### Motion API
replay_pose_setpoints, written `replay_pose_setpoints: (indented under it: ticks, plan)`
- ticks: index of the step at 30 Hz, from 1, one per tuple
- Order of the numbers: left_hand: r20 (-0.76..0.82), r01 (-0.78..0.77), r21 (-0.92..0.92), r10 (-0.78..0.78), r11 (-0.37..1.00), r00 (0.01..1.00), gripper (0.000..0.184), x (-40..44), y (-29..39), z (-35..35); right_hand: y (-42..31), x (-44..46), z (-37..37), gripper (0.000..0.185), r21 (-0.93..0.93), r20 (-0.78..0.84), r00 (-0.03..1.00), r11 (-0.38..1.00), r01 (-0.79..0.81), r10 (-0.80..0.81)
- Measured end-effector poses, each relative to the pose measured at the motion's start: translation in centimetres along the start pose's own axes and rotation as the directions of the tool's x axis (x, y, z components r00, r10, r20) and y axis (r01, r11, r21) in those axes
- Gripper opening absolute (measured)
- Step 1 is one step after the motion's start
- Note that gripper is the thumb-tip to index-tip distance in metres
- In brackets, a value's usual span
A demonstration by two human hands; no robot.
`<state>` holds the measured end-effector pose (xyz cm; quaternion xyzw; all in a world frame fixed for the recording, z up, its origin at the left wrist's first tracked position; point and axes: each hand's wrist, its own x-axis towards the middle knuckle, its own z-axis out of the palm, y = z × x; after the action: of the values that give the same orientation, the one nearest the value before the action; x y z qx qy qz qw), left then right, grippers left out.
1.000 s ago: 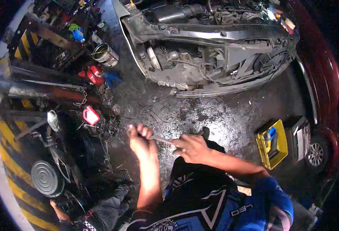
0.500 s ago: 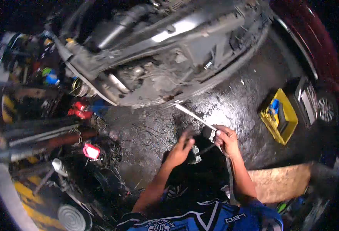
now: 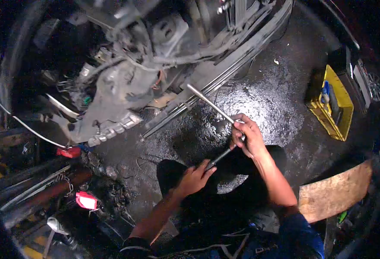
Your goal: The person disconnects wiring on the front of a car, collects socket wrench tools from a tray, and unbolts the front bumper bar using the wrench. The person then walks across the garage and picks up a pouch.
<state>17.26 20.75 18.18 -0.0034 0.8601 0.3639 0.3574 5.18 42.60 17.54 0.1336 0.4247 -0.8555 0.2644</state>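
Note:
A long silver metal rod (image 3: 211,103) points up and left from my right hand (image 3: 249,137), whose fingers are wrapped round its lower end. Its far tip overlaps the lower front edge of the dismantled car front (image 3: 125,82). My left hand (image 3: 194,179) is closed on a dark handle (image 3: 221,157) that runs up to the right hand. Whether the handle and the rod are one tool, I cannot tell. Both hands are above my dark-clothed knees.
A yellow crate (image 3: 343,125) with blue and dark items stands on the wet floor (image 3: 276,95) at the right. Below it lies a wooden board (image 3: 334,192). A red and white container (image 3: 86,200) and metal pipes (image 3: 38,185) are at the left.
The car front now looks closer and fills more of the upper left. My left hand, apart from the tool half a second ago, has closed on the dark handle.

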Motion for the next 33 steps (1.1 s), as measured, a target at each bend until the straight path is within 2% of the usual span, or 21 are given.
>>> replay_pose_setpoints:
  ticks: [3,4,7,8,11,12,14,16,18,21,24,26,27,29,31,33]
  plan:
    - [-0.183,-0.053,0.069,0.065,0.996,0.981,0.049,2.5,-2.4,0.0,2.1,3.6,-0.7,0.02,0.006,0.038,0.998,0.999,0.051,-0.051]
    - [-0.197,-0.066,0.101,0.085,0.993,0.977,0.049,3.2,-3.2,-0.1,2.5,4.5,-1.2,0.019,-0.003,0.07,0.996,0.999,0.053,-0.052]
    - [-0.176,-0.149,0.079,0.161,0.986,0.971,0.051,4.4,-3.7,-1.2,3.8,6.1,-2.4,0.017,0.055,0.132,0.99,0.998,0.04,-0.047]
    - [-0.109,-0.109,0.026,0.111,0.994,0.988,0.052,4.3,-2.8,-2.0,4.3,6.6,-2.7,0.017,0.099,0.133,0.991,0.995,0.004,-0.017]
    - [-0.144,-0.232,-0.074,0.219,0.97,0.965,0.052,2.4,-2.9,-2.0,5.9,7.5,-3.4,0.016,0.235,0.216,0.976,0.969,-0.072,0.02]
    - [-0.149,-0.327,-0.184,0.302,0.927,0.942,0.053,1.8,-4.3,-1.7,6.2,7.4,-3.3,0.016,0.254,0.263,0.965,0.963,-0.085,0.016]
    - [-0.055,-0.248,-0.178,0.242,0.952,0.969,0.053,0.8,-4.2,-2.8,5.9,6.5,-2.4,0.019,0.27,0.3,0.954,0.96,-0.08,-0.005]
    - [-0.097,-0.282,-0.054,0.276,0.958,0.956,0.054,1.5,-4.8,-2.8,4.0,5.0,-0.5,0.022,0.102,0.164,0.985,0.994,0.041,-0.057]
    - [-0.249,-0.358,0.194,0.399,0.913,0.883,0.055,5.6,-8.5,-0.1,2.7,3.8,1.8,0.028,-0.14,0.08,0.99,0.982,0.13,-0.12]
    - [-0.263,-0.353,0.128,0.375,0.927,0.889,0.053,9.7,-10.2,1.8,2.4,3.9,1.5,0.031,-0.25,0.117,0.989,0.962,0.112,-0.085]
    - [-0.212,-0.42,0.046,0.42,0.906,0.882,0.043,11.0,-8.3,0.9,2.7,3.9,1.4,0.03,-0.225,0.116,0.989,0.967,0.115,-0.091]
    - [-0.311,-0.334,0.068,0.338,0.94,0.888,0.041,12.9,-7.9,2.3,2.9,4.4,1.1,0.029,-0.249,0.113,0.987,0.958,0.142,-0.117]
    - [-0.359,-0.285,0.081,0.294,0.955,0.886,0.043,13.8,-7.7,3.0,3.0,4.7,1.0,0.026,-0.301,0.053,0.986,0.939,0.166,-0.157]
    - [-0.441,-0.415,0.145,0.434,0.898,0.786,0.037,14.5,-7.9,4.0,2.9,4.8,1.0,0.025,-0.382,0.008,0.976,0.902,0.203,-0.216]
    - [-0.49,-0.459,0.253,0.522,0.851,0.698,0.039,15.7,-9.0,5.0,3.2,4.6,1.1,0.025,-0.464,-0.028,0.964,0.858,0.222,-0.264]
    - [-0.493,-0.486,0.252,0.543,0.837,0.68,0.033,16.2,-9.4,5.1,2.7,4.6,1.2,0.025,-0.513,-0.043,0.96,0.83,0.217,-0.277]
